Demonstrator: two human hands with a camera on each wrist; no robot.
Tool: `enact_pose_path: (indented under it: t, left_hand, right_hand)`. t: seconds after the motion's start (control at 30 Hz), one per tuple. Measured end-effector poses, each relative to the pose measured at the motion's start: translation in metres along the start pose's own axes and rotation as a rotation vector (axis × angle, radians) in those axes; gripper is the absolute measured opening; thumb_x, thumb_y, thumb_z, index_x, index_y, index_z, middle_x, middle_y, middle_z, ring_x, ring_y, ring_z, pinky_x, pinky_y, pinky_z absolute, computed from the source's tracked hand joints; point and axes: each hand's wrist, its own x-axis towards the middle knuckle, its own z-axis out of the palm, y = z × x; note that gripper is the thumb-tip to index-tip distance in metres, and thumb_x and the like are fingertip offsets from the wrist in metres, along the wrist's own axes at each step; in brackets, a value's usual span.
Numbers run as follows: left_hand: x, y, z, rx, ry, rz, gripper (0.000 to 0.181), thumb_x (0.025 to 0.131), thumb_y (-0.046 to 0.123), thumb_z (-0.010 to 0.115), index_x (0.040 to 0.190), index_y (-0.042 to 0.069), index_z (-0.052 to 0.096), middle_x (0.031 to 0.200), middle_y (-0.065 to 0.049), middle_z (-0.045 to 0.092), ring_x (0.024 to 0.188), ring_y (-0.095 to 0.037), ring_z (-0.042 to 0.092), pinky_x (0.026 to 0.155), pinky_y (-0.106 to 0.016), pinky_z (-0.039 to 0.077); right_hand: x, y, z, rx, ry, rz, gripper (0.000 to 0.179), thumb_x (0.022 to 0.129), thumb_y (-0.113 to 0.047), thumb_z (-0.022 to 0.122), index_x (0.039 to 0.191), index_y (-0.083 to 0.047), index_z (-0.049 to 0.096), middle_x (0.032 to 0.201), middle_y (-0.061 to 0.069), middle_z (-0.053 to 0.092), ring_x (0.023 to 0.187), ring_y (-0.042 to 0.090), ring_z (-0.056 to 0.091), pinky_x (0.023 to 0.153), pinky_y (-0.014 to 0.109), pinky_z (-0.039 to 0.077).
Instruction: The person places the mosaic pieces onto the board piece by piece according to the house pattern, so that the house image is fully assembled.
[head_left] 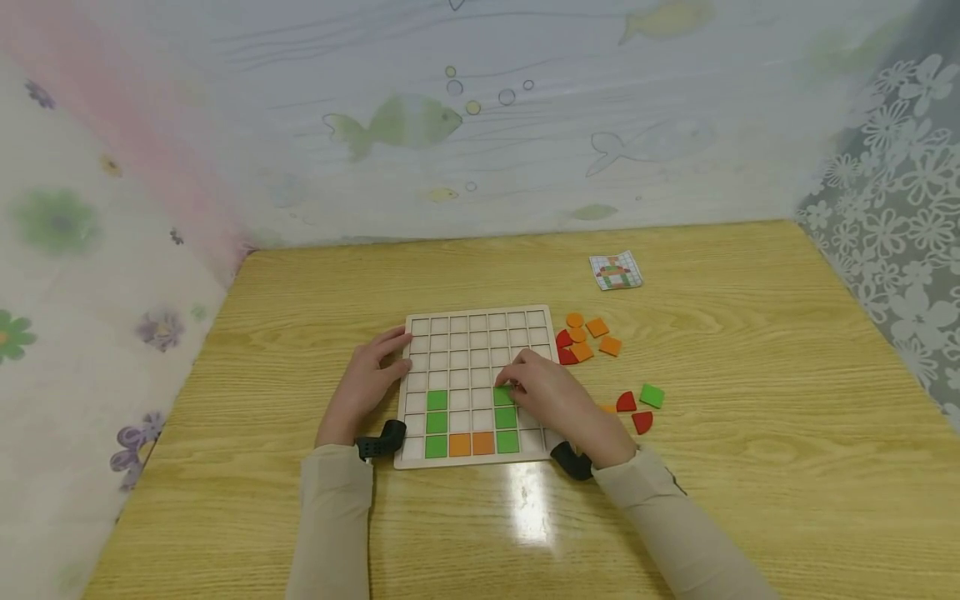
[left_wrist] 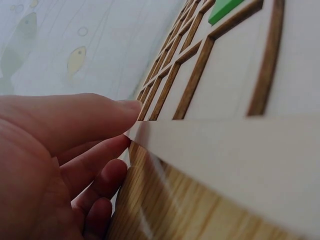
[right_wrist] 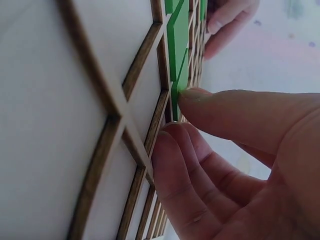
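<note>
A pale wooden grid board (head_left: 458, 379) lies on the table. My left hand (head_left: 365, 379) rests its thumb and fingertips against the board's left edge. With thumb and fingers, my right hand (head_left: 553, 398) pinches a green square tile (right_wrist: 175, 102) at a cell on the right side. That tile is just above two more green tiles (head_left: 506, 418) in the same column. On the left side, another column of green tiles (head_left: 437, 422) fills three cells. Two orange square tiles (head_left: 459, 445) sit between the columns in the bottom row.
Loose orange tiles (head_left: 597, 327) and red quarter-round pieces (head_left: 565, 338) lie right of the board. Nearer are more red pieces (head_left: 642, 422) and a loose green tile (head_left: 652, 396). A small picture card (head_left: 616, 271) lies behind them on the wooden table (head_left: 315, 283).
</note>
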Motion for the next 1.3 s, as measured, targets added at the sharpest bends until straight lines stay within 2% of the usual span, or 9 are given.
enact_pose_path:
  t: [0.2, 0.53, 0.83, 1.3]
  left_hand:
    - [-0.001, 0.0, 0.0, 0.0, 0.001, -0.011, 0.045, 0.089, 0.025, 0.055, 0.133, 0.018, 0.045, 0.141, 0.006, 0.032, 0.126, -0.025, 0.025, 0.1, -0.046, 0.024]
    - [0.001, 0.003, 0.001, 0.001, 0.004, -0.032, 0.045, 0.089, 0.025, 0.054, 0.133, 0.018, 0.046, 0.141, 0.007, 0.032, 0.128, -0.025, 0.023, 0.101, -0.047, 0.022]
    - [0.001, 0.002, 0.0, 0.013, 0.002, -0.031, 0.045, 0.089, 0.024, 0.055, 0.133, 0.018, 0.045, 0.141, 0.006, 0.032, 0.129, -0.025, 0.022, 0.101, -0.046, 0.022]
    - [0.0, 0.003, 0.0, 0.006, -0.006, -0.024, 0.046, 0.089, 0.022, 0.056, 0.133, 0.017, 0.045, 0.141, 0.005, 0.032, 0.129, -0.027, 0.021, 0.102, -0.048, 0.021]
  right_hand:
    - [0.001, 0.001, -0.001, 0.006, -0.013, 0.005, 0.014, 0.086, -0.014, 0.059, 0.096, -0.019, 0.068, 0.092, -0.006, 0.054, 0.076, 0.008, 0.049, 0.07, 0.023, 0.043]
    - [0.002, 0.011, -0.016, 0.1, -0.055, -0.041, 0.017, 0.087, -0.02, 0.056, 0.101, -0.017, 0.066, 0.088, -0.009, 0.054, 0.077, 0.006, 0.05, 0.067, 0.023, 0.043]
    - [0.0, 0.019, -0.028, 0.178, -0.094, 0.029, 0.02, 0.089, -0.024, 0.054, 0.106, -0.017, 0.063, 0.092, -0.008, 0.056, 0.079, 0.01, 0.051, 0.069, 0.026, 0.044]
    - [-0.007, 0.033, -0.051, 0.21, -0.094, 0.039, 0.026, 0.092, -0.025, 0.049, 0.113, -0.014, 0.06, 0.093, -0.005, 0.057, 0.081, 0.012, 0.052, 0.07, 0.029, 0.044]
